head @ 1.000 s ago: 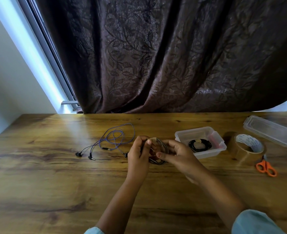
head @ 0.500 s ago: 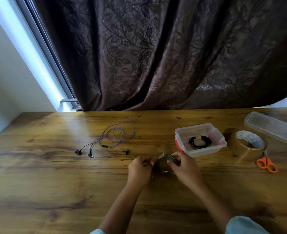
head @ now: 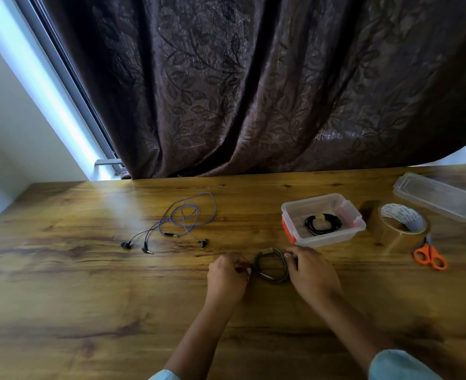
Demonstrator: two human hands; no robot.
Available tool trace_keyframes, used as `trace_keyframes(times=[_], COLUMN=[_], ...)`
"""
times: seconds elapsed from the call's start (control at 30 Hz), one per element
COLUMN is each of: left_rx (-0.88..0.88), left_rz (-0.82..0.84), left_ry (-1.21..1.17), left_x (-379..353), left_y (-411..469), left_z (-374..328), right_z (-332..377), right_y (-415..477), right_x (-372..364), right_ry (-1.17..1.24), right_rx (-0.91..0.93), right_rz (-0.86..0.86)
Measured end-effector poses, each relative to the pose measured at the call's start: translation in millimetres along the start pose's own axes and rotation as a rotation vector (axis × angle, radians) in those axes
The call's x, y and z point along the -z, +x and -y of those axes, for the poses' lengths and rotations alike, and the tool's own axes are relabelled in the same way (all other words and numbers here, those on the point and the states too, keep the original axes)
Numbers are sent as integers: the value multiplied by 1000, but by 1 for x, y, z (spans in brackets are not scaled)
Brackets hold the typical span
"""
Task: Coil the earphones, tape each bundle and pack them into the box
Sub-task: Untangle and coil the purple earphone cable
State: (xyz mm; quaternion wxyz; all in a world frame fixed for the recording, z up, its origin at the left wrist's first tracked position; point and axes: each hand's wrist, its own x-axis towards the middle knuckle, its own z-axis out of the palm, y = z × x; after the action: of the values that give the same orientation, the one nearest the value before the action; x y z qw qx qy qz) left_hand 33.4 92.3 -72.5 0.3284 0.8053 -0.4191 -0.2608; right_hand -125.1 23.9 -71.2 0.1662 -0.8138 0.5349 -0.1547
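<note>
The earphone coil [head: 274, 280], pinched by left hand [head: 227, 275] and right hand [head: 311, 272], is lowered from mid-air to the table [head: 89, 297]; boxing is judged next.

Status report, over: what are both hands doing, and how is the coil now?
Left hand and right hand pinch the dark earphone coil, one each side. Plastic box open, black bundle inside. Purple earphones uncoiled. Nothing blocks the box.

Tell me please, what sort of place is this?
Probably a room in a home, not a workshop: a wooden table stands by a window with a heavy brown patterned curtain, and on it lie ordinary household things, a tape roll, orange scissors and a small plastic box.
</note>
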Motion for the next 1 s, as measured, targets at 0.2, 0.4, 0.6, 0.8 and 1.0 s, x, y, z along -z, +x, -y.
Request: trace_keyframes(times=[0.2,0.4,0.6,0.8,1.0], left_rx=[23,85,189,272,296], left_rz=[-88,-190,-255,-339,-363], left_ry=[-100,-179,-272,-356,-343], left_x=[13,34,55,81,94], left_y=[0,3,6,22,47], left_z=[7,19,35,48,53], right_z=[-2,19,45,86,127], right_y=[-9,2,37,82,111], right_x=[20,38,27,-1,-47], right_ry=[-125,-15,40,36,10], right_rx=[-18,22,154,317,424], right_rz=[-68,-84,-19,156,379])
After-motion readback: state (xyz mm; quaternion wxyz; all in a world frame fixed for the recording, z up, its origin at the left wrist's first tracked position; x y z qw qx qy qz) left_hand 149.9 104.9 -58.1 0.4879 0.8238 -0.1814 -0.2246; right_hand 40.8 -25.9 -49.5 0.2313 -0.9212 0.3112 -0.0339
